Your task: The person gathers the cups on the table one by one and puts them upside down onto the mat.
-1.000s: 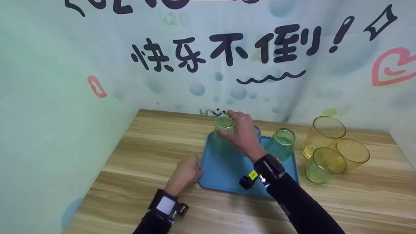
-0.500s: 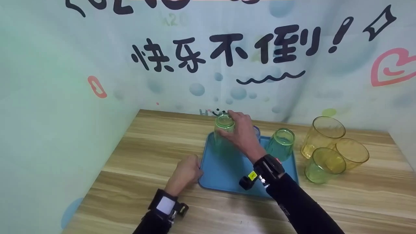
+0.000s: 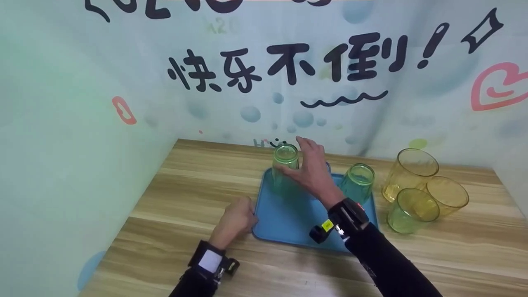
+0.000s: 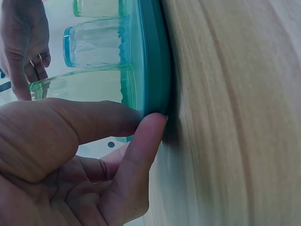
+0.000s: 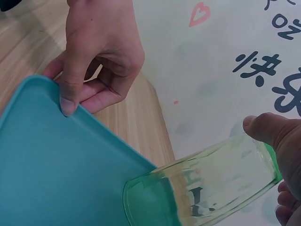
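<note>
My left hand pinches the left rim of a blue tray between thumb and finger, seen closely in the left wrist view. A tall light-green drinking glass stands upside down at the tray's back left corner. My right hand is just right of that glass, its fingers spread away from it. The thumb lies at or against the glass near its upturned base; whether it touches I cannot tell. A blue glass behind the right hand is mostly hidden in the head view. A shorter green glass sits inverted at the back right.
Right of the tray, two yellow glasses and a green glass stand mouth up, close together on the wooden table. A printed cloth backdrop rises at the table's back edge and along the left.
My right hand has let its fingers off the tall green glass and shifted slightly right. That glass stays in place. The left hand keeps its hold on the tray rim.
</note>
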{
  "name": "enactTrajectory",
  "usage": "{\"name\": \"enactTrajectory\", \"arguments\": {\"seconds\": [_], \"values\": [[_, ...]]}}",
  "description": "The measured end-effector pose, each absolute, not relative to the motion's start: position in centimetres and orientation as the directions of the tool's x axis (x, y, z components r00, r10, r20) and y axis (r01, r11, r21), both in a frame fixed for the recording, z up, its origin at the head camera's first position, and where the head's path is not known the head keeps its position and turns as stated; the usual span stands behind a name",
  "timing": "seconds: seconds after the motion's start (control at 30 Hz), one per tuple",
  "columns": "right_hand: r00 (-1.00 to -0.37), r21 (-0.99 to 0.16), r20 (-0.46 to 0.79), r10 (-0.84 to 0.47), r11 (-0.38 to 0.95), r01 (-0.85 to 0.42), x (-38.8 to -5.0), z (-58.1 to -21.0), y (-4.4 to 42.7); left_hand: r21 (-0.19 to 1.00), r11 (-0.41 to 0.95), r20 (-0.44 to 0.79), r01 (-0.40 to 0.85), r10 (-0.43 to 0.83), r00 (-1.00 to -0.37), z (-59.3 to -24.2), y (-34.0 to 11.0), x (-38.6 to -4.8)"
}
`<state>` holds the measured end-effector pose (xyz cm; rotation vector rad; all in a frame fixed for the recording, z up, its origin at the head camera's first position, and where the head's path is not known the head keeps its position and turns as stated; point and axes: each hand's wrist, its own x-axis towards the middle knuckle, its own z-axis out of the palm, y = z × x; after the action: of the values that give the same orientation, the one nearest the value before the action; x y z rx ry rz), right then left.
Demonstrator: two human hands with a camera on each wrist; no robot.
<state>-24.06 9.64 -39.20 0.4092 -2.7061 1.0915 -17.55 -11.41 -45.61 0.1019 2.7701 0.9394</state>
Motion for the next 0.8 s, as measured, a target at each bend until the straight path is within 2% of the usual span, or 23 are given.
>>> {"name": "enactTrajectory", "arguments": {"seconds": [0.1, 0.3, 0.47, 0.8], "values": [[-0.932, -0.649, 0.311, -0.184, 0.675, -0.350, -23.7, -38.7, 10.3, 0.620, 0.784, -0.176, 0.003, 0.143, -0.974, -45.7, -11.5, -17.6], [-0.881, -0.640, 0.437, -0.179, 0.627, -0.445, -22.7, -37.8, 11.6, 0.623, 0.777, -0.090, 0.093, 0.190, -0.978, -46.0, -11.8, -17.7], [-0.833, -0.637, 0.535, -0.145, 0.578, -0.510, -21.7, -37.5, 13.2, 0.630, 0.772, -0.101, 0.080, 0.184, -0.978, -46.0, -11.7, -17.7], [-0.838, -0.678, 0.539, -0.079, 0.549, -0.488, -20.3, -37.8, 16.7, 0.639, 0.770, -0.153, 0.004, 0.132, -0.979, -46.0, -11.5, -17.6]]}}
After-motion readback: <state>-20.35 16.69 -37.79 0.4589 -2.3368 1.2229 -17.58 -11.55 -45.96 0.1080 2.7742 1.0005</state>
